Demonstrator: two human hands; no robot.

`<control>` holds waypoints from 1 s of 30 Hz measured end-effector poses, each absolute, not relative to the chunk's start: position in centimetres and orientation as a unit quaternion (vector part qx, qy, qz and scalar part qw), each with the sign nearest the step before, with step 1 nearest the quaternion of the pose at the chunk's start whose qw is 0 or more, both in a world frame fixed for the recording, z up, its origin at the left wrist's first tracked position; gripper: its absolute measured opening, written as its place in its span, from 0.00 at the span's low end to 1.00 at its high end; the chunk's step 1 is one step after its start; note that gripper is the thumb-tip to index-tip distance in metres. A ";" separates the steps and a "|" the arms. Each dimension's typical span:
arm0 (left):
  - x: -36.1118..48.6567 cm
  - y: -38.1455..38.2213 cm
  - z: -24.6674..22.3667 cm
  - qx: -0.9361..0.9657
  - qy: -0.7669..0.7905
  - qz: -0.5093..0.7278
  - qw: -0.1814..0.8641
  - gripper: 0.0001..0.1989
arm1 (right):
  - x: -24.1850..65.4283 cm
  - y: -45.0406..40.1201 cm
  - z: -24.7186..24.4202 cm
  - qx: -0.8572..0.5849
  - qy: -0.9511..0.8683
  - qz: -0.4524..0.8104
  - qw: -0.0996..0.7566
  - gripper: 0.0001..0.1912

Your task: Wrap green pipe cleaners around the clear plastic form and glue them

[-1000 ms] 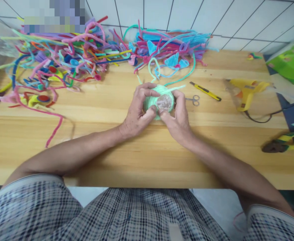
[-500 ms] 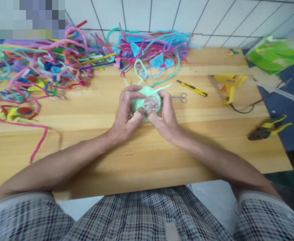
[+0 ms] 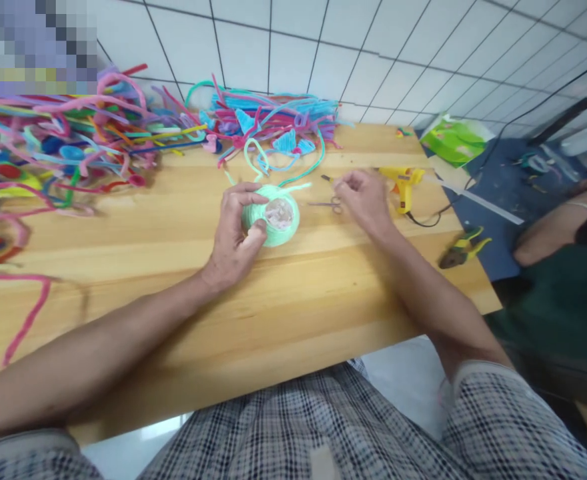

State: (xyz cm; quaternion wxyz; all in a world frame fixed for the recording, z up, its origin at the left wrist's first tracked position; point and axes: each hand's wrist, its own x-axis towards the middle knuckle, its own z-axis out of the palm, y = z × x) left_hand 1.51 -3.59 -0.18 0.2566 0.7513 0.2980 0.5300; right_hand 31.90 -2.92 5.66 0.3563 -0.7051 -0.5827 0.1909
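My left hand [image 3: 238,233] is closed around the left side of a mint-green fuzzy pipe-cleaner coil [image 3: 289,233], its thumb on the face. In the coil's middle shows a round greyish-white core [image 3: 279,214]; a loose green end sticks out at the top right. Off to the right, my right hand [image 3: 366,203] hovers with curled fingers, slightly blurred; whether anything is pinched in them is hidden. Small scissors [image 3: 334,205] lie just left of it. Beneath it, a utility knife [image 3: 326,178] is mostly covered. Beyond that hand is a yellow glue gun [image 3: 404,187].
Piles of coloured pipe cleaners [image 3: 278,107] line the back and left. Yellow-handled pliers [image 3: 461,250] and a white glue stick [image 3: 478,197] lie at the right. A green packet [image 3: 454,140] is at the back corner. Another person's arm [image 3: 553,227] shows at far right.
My right hand has let go of the coil and moved right, over the knife. My left hand still holds the coil. The view has swung right, bringing another person into sight.
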 end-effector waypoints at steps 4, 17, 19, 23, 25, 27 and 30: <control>1.5 -3.4 -0.1 0.752 0.301 0.521 0.270 0.17 | 36.8 0.1 4.0 -0.758 -0.603 0.060 0.242 0.04; 1.4 -3.1 -0.6 0.752 0.293 0.528 0.265 0.21 | 38.7 -0.8 2.8 -0.732 -0.625 0.071 0.262 0.06; 1.3 -3.1 -0.5 0.752 0.297 0.527 0.261 0.21 | 38.6 -1.4 2.5 -0.702 -0.655 0.062 0.272 0.05; 1.1 -3.3 -0.1 0.757 0.303 0.512 0.269 0.21 | 37.4 -2.4 2.0 -0.636 -0.717 0.046 0.280 0.08; 0.9 -3.4 0.1 0.758 0.299 0.509 0.276 0.20 | 36.6 -2.7 2.2 -0.620 -0.739 0.057 0.257 0.08; 0.9 -3.4 0.2 0.757 0.296 0.510 0.279 0.20 | 35.9 -2.6 2.5 -0.612 -0.758 0.073 0.213 0.07; 1.1 -3.5 0.3 0.753 0.299 0.516 0.277 0.21 | 35.5 -2.1 2.8 -0.610 -0.770 0.098 0.157 0.03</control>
